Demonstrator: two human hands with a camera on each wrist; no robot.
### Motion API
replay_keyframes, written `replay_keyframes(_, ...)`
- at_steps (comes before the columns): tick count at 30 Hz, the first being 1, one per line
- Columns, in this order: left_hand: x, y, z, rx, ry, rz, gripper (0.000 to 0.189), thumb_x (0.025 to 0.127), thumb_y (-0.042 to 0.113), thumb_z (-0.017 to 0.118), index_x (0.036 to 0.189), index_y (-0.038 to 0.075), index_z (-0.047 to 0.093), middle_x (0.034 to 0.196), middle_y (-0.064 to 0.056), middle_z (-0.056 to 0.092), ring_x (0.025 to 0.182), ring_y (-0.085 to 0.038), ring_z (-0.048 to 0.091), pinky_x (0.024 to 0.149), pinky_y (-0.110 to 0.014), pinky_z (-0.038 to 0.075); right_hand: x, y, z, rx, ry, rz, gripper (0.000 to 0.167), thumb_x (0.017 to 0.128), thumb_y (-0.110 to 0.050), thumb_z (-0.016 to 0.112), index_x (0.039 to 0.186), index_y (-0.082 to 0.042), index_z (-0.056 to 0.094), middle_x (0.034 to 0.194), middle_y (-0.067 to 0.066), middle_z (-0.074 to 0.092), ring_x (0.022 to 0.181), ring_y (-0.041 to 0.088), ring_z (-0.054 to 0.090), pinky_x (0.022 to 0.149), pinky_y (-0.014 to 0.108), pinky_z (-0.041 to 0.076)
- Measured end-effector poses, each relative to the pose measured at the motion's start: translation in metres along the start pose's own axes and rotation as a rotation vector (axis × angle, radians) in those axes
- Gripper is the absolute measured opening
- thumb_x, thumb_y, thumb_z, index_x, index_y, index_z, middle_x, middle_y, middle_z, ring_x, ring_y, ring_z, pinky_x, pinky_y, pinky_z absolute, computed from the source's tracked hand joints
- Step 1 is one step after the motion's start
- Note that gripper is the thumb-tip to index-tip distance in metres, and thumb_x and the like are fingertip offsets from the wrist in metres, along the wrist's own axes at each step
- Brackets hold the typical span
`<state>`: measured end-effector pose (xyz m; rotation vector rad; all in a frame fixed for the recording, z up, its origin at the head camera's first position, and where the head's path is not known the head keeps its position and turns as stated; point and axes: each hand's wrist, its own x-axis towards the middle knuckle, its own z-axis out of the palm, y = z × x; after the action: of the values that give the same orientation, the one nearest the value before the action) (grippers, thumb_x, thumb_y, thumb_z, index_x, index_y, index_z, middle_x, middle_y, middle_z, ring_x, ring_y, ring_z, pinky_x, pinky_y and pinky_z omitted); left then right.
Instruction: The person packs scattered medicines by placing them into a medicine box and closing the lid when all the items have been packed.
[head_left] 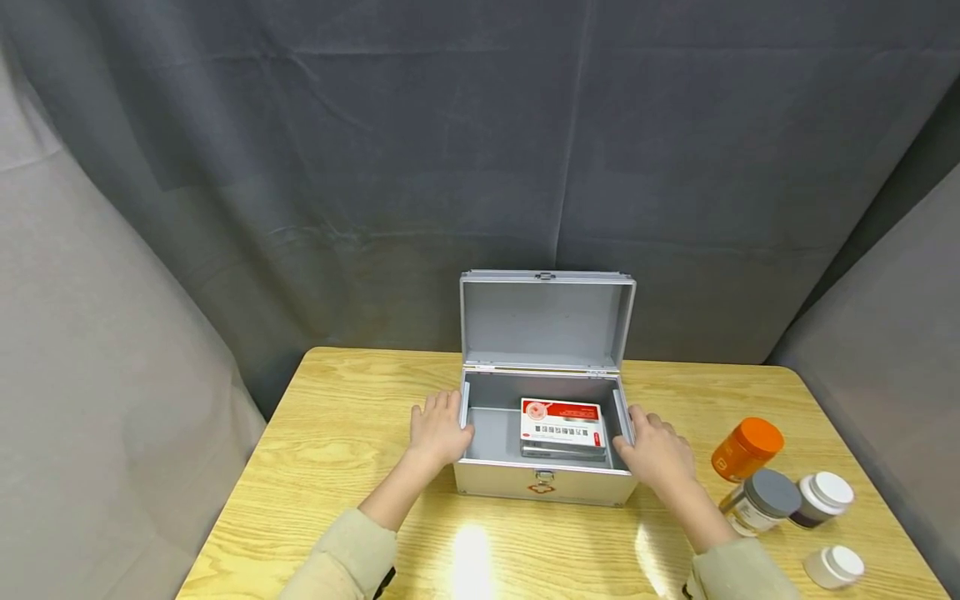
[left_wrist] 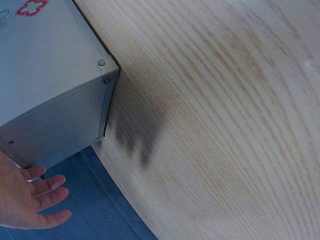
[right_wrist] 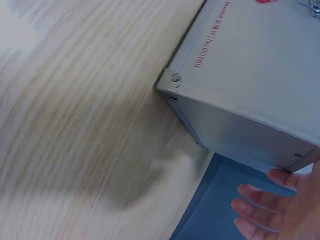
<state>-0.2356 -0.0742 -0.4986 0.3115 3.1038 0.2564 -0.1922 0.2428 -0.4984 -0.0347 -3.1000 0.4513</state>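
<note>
An aluminium first-aid box (head_left: 495, 482) stands on the wooden table with its lid (head_left: 546, 321) raised. Inside lies a red and white medicine carton (head_left: 561, 423), on top of something mostly hidden beneath it. My left hand (head_left: 437, 429) is at the box's left side, thumb by the rim; in the left wrist view its fingers (left_wrist: 50, 200) are spread and loosely bent outside the wall. On the opposite side is my right hand (head_left: 658, 450), its thumb over the right rim. The right wrist view shows those fingers (right_wrist: 260, 200) relaxed, one close to the side wall.
To the right on the table (head_left: 360, 417) are an orange jar (head_left: 748, 448), a grey-lidded jar (head_left: 761, 500), a white-capped dark jar (head_left: 821, 498) and a small white bottle (head_left: 834, 567). A grey curtain (head_left: 420, 167) hangs behind the table.
</note>
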Motion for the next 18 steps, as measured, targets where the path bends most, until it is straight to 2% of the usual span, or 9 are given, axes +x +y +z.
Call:
replay_keyframes(4,0.000,0.000,0.000,0.002,-0.002,-0.006,0.059,0.083,0.039,0.052,0.131,0.007,0.039,0.127,-0.011,0.047,0.116,-0.029,0.041,0.091,-0.050,0.034,0.000,-0.001,-0.005,0.004,0.028,-0.019,0.058,0.086,-0.038,0.053,0.128,0.000,0.041,0.119,0.032,0.049,0.100,0.048,0.050,0.076,0.060,0.041)
replay_keyframes(8,-0.001,0.000,-0.001,-0.003,-0.003,-0.006,0.059,0.083,0.039,0.053,0.131,0.007,0.039,0.126,-0.011,0.048,0.116,-0.029,0.041,0.091,-0.050,0.034,0.001,0.000,-0.013,0.055,0.088,-0.032,0.057,0.087,-0.040,0.054,0.125,0.001,0.044,0.117,0.033,0.050,0.098,0.050,0.050,0.072,0.060,0.042)
replay_keyframes(18,0.000,0.001,-0.001,-0.007,-0.006,-0.002,0.059,0.083,0.039,0.051,0.132,0.007,0.039,0.127,-0.011,0.048,0.117,-0.030,0.041,0.093,-0.051,0.033,-0.007,0.019,-0.043,0.089,0.224,0.025,0.056,0.085,-0.034,0.057,0.127,0.000,0.042,0.118,0.033,0.044,0.102,0.049,0.044,0.073,0.059,0.039)
